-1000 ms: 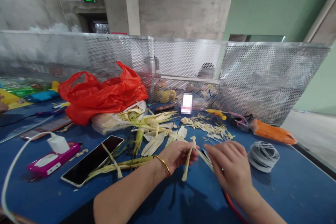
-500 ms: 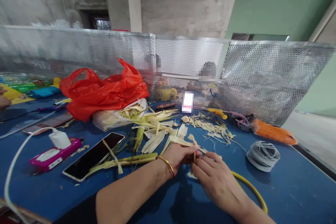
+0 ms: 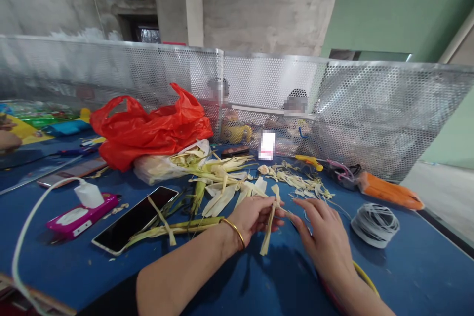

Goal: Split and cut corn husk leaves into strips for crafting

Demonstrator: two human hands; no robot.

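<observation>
My left hand, with a gold bangle on the wrist, pinches a pale dry husk strip that hangs down over the blue table. My right hand is just to the right of it, fingers spread, and its fingertips reach toward the strip. A thin pale strand seems to run from the strip to those fingers; I cannot tell if they grip it. A heap of husk leaves and stalks lies behind my left hand.
A red plastic bag sits at the back left. A black phone and a pink device with a white charger lie at left. Husk scraps, a coil of white cord and an orange tool lie at right. A perforated metal screen stands behind.
My right hand has drawn back to the right and spread its fingers, after closing in on the strip half a second ago. The strip hangs down from my left hand again.
</observation>
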